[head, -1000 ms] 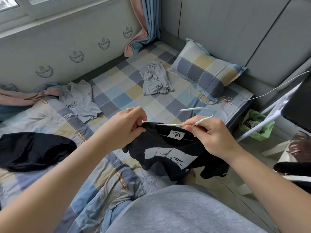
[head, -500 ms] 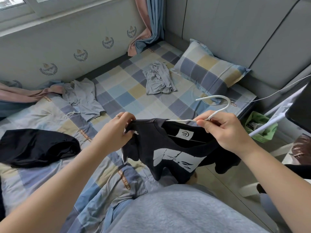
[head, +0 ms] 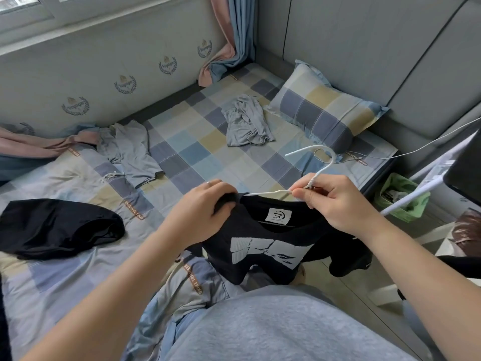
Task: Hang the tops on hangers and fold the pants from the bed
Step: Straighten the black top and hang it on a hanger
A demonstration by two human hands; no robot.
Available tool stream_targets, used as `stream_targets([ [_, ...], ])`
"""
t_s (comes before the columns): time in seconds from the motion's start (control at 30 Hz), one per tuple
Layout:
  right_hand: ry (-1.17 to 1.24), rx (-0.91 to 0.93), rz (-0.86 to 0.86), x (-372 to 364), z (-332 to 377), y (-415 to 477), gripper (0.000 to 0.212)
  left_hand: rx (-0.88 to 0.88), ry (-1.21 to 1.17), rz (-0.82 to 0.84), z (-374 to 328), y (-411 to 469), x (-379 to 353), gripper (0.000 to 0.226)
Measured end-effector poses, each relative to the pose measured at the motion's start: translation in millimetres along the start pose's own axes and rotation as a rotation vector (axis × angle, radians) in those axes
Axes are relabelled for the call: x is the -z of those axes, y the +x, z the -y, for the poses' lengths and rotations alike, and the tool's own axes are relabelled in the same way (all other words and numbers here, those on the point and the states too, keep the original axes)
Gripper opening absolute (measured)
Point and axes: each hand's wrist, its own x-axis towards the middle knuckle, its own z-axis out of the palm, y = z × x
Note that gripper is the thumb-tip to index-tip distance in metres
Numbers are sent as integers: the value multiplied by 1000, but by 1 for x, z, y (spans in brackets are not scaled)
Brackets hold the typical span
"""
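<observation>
The step in hand looks like seating the black top (head: pixel 265 248) on the white hanger (head: pixel 322 162). The top hangs at the centre of the frame, collar up, its label and pale print facing the camera, over the near edge of the bed (head: pixel 197 157).

The right hand (head: pixel 335 204), just right of centre, pinches the hanger's neck between thumb and fingertips, with the hook arching up toward the pillow (head: pixel 322 110). The left hand (head: pixel 200 212), just left of centre, has its fingers curled round the top's shoulder cloth, where 1 hanger arm runs into the collar. The other arm is hidden behind the right hand, so I cannot tell whether that shoulder is seated.

The next move likely calls for drawing the gripped shoulder over the arm's tip, then levelling the collar while the right hand steadies the neck.

2 grey garments (head: pixel 247 123) (head: pixel 130 152) lie in the upper middle of the frame, and 1 black garment (head: pixel 57 225) lies at the left, none yet handled.
</observation>
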Motion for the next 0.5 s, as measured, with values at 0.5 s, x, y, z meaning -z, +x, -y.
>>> stream_targets([
  [0.5,-344,-583,297,69,-73,-8,12,84,-116,-381,35,2,29,16],
])
